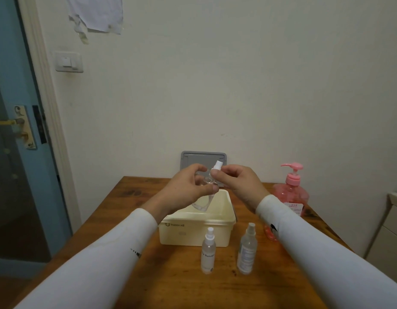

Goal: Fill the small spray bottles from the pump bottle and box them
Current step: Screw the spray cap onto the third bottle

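Far left, a blue door (12, 152) with a brass latch plate; beside its frame a white wall switch (69, 62), and above that a crumpled sheet of paper (99, 13) taped to the pale wall. A wooden table (170, 284), glossy brown grain, fills the near ground. Left hand (188, 190), white sleeve with a small black mark, fingers curled round the body of a clear spray bottle (204, 197) — thumb on the near side, fingertips at the far side. The bottle is tilted, base low over the open box, white nozzle top up to the right. Below it sits a cream plastic box (193, 233), rectangular with rounded corners, its front printed with a smile mark and small lettering that reads roughly "happy" plus a blurred word. A grey lid (203, 158) leans upright against the wall behind. Near the box front stand two small spray bottles: the left one (208, 250), clear with white sprayer, label partly readable as "Beluga"; the right one (247, 249) capped, its label too fine to read. Right hand (235, 181) pinches the held bottle's neck between thumb and forefinger. Far right — a pink pump bottle (291, 190), translucent, white label with red print, illegible.
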Tool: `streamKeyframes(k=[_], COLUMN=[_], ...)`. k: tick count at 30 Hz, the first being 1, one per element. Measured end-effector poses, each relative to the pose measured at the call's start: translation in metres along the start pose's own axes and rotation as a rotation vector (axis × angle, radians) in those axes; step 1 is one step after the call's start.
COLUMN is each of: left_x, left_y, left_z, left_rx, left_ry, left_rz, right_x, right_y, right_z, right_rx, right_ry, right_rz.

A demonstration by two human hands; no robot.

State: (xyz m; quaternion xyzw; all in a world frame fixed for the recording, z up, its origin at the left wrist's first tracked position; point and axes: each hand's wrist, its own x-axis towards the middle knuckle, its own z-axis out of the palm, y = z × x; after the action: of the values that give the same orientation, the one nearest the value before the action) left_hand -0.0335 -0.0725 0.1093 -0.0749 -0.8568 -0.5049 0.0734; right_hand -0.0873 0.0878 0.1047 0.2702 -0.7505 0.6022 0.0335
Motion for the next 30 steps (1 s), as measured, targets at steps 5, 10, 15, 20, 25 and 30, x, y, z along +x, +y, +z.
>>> streamKeyframes(k=[5,10,15,20,25,30], left_x=[-0.001,-0.002,0.0,0.002,0.004,0.002], left_y=[0.005,0.007,0.003,-0.002,-0.003,0.001], left_z=[0.004,0.006,0.001,0.002,0.006,0.01], left_rx=[-0.021,-0.065,-0.091,-0.022,0.031,-0.014], left_ry=[0.001,-0.016,0.015,0.025,0.009,-0.008], left_rz=[0.029,0.027,-0.021,-0.028,-0.009,0.012], right_x=[0.001,0.0,-0.001,-0.001,-0.002,-0.001], right_y=[0.001,-0.001,0.002,0.01,0.008,0.004], right_z=[0.003,0.008,0.005,0.001,0.002,0.01], right_rx=[0.105,0.306,0.316,0.164,0.18,0.319], right_ry=[0.016,-0.039,-0.052,-0.009,-0.029,-0.05], right_rz=[0.056,0.095,0.143,0.112,0.13,0.146])
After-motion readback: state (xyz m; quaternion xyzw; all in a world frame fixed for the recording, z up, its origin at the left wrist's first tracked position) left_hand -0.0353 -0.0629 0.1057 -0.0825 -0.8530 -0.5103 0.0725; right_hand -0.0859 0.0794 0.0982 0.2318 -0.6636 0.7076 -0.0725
